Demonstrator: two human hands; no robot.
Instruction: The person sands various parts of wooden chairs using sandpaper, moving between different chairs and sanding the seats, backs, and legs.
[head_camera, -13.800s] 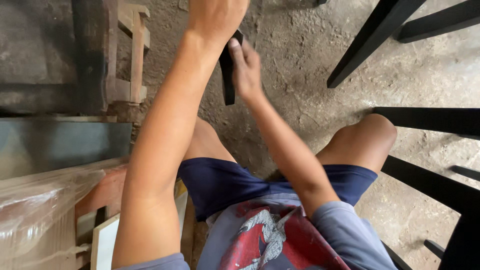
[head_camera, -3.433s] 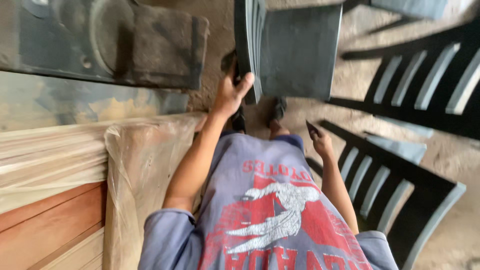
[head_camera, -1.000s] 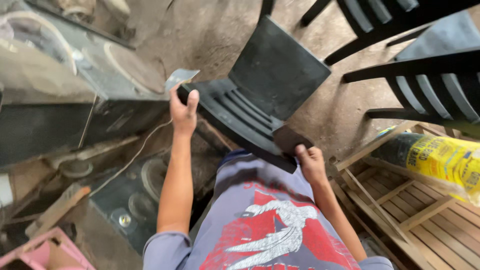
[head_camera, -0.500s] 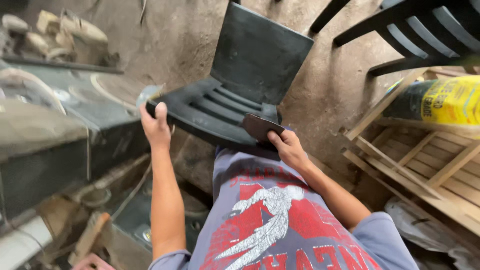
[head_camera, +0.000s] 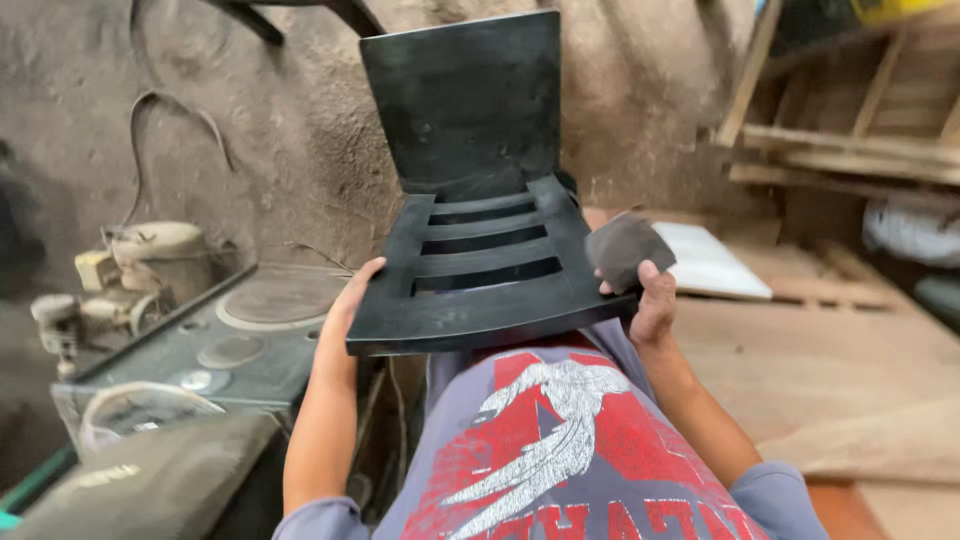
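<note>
A black wooden chair (head_camera: 470, 240) with a slatted seat and solid back is held up in front of me at waist height. My left hand (head_camera: 345, 310) grips the front left corner of its seat. My right hand (head_camera: 650, 295) is at the seat's front right corner and pinches a dark grey sheet of sandpaper (head_camera: 625, 248) between thumb and fingers. The chair's legs are hidden below the seat.
A dusty grey machine top (head_camera: 230, 340) with round discs stands at the left, with a small motor (head_camera: 150, 260) behind it. Wooden pallets (head_camera: 850, 140) lean at the upper right. A white board (head_camera: 710, 262) lies on the dirt floor beyond the chair.
The view has swung right and the chair now sits squarely in front of me, closer. Both hands keep their grips on the seat's front corners.
</note>
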